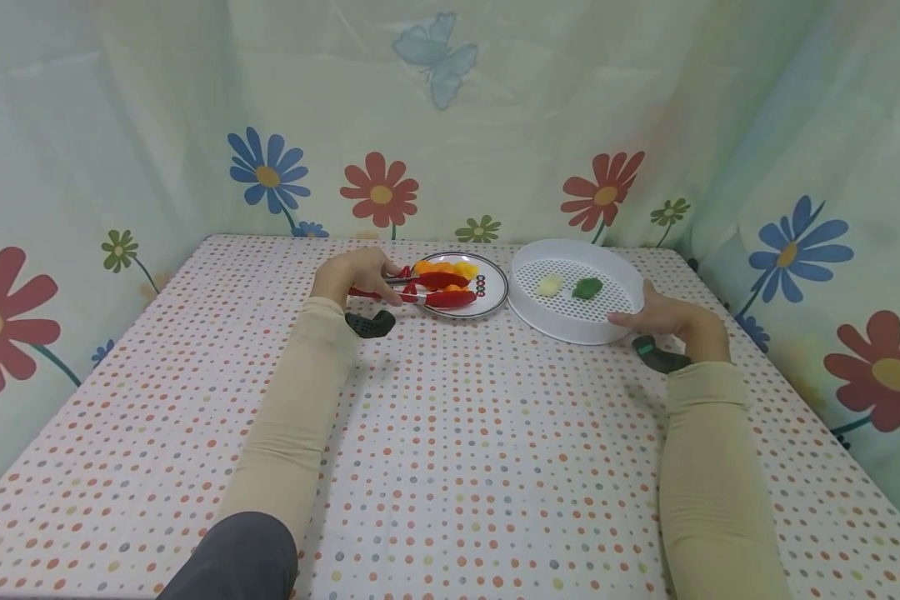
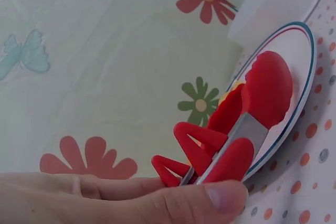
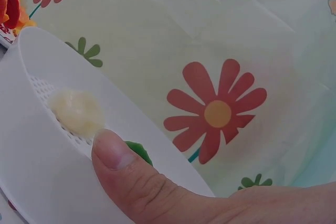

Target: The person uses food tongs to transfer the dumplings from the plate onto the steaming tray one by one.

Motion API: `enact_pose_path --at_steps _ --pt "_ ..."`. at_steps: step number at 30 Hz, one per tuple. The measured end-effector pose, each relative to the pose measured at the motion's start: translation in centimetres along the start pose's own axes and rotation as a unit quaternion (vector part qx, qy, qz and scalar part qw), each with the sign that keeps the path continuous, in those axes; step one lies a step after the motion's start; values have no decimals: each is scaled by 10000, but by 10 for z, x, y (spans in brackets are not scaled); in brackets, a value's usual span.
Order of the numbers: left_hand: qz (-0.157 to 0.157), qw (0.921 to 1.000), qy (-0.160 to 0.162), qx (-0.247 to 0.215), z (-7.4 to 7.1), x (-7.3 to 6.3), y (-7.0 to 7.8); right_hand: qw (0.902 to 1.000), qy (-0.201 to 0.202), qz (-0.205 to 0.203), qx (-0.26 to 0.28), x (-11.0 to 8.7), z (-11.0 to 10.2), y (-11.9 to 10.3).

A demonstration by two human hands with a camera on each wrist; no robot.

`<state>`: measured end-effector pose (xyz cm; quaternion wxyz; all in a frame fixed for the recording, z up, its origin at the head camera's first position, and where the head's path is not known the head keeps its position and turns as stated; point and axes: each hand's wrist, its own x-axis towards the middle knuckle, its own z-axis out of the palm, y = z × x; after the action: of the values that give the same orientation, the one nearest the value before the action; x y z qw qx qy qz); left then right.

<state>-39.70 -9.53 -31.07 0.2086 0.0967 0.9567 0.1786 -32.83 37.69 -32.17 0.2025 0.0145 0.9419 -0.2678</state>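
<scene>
Holding tongs (image 1: 450, 299) in the left hand (image 1: 356, 272), tips apart over the plate (image 1: 497, 287) at the back of the tabletop (image 1: 420, 467); cannot tell of any piece caught between them. Gripping the white sieve (image 1: 562, 327) at its right wall with the right hand (image 1: 667, 317), thumb over the rim. Probably best to squeeze gently, lift clear of the rim and brace the sieve against sliding. On the plate, around the tips, yellow pieces (image 1: 466, 269) and orange pieces (image 1: 423, 267); in the sieve just beside, a pale piece (image 1: 550, 286) and a green piece (image 1: 587, 288), apart on the perforated base.
</scene>
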Motion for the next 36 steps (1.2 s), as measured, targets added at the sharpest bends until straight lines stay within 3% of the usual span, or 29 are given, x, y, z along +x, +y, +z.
enact_pose_path --at_steps 12,19,31,36 --pt "542 9978 -187 -322 2 1 5 9999 -63 108 109 -2 1 1" --pt "854 9950 -306 -419 6 9 4 10000 -61 6 54 0 0 2" --pt "730 9940 -269 -765 12 15 -1 9999 21 -101 81 5 0 4" --pt "657 9965 -140 -499 8 10 -1 10000 -10 -45 64 6 0 5"
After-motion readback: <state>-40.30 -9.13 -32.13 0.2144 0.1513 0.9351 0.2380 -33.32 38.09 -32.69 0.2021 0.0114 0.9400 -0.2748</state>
